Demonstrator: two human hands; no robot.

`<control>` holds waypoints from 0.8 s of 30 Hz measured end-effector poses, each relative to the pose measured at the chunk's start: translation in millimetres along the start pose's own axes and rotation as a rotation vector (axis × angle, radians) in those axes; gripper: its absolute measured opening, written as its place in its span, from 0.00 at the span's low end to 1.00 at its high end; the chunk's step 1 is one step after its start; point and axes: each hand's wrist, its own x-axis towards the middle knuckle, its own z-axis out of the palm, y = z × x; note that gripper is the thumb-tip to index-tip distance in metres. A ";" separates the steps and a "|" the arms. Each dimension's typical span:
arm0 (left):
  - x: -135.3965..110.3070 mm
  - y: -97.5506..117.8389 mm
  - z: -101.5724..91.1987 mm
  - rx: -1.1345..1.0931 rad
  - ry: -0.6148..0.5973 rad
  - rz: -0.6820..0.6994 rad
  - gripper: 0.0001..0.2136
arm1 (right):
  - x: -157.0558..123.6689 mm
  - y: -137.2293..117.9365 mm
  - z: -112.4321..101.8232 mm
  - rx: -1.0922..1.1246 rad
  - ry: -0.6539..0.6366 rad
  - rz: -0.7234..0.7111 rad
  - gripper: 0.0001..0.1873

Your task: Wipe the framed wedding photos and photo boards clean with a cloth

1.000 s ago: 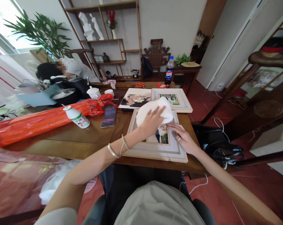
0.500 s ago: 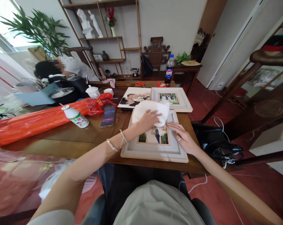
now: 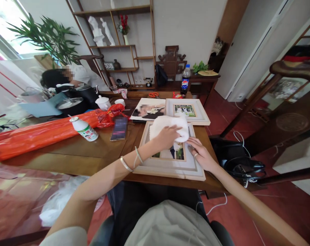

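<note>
The left hand [image 3: 167,136], grip unclear, is sliding a cloth [image 3: 162,123] toward three o'clock; rubbing is nearing the right hand [image 3: 202,155], whose released fingers are resting on the frame [image 3: 167,173].

And here my feed looks forward and down from the wearer's head, close over the wooden table [image 3: 98,155], display shelf [image 3: 131,45] well beyond!

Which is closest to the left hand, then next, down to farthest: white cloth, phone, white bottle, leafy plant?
1. White cloth: under the left hand.
2. Phone: on the table, leftward.
3. White bottle: farther left, past the phone.
4. Leafy plant: far back left, near the window.
</note>
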 end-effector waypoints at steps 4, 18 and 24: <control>30.9 7.2 10.5 0.030 0.093 0.110 0.15 | -0.5 -2.2 0.6 -0.035 -0.003 0.043 0.28; -93.0 -49.5 -1.0 0.057 -0.089 -0.265 0.25 | 2.4 -6.7 -1.3 0.031 0.026 0.049 0.31; -110.8 -0.5 -13.9 -0.048 -0.121 -0.145 0.23 | 5.0 -10.8 -3.1 0.070 -0.002 0.052 0.35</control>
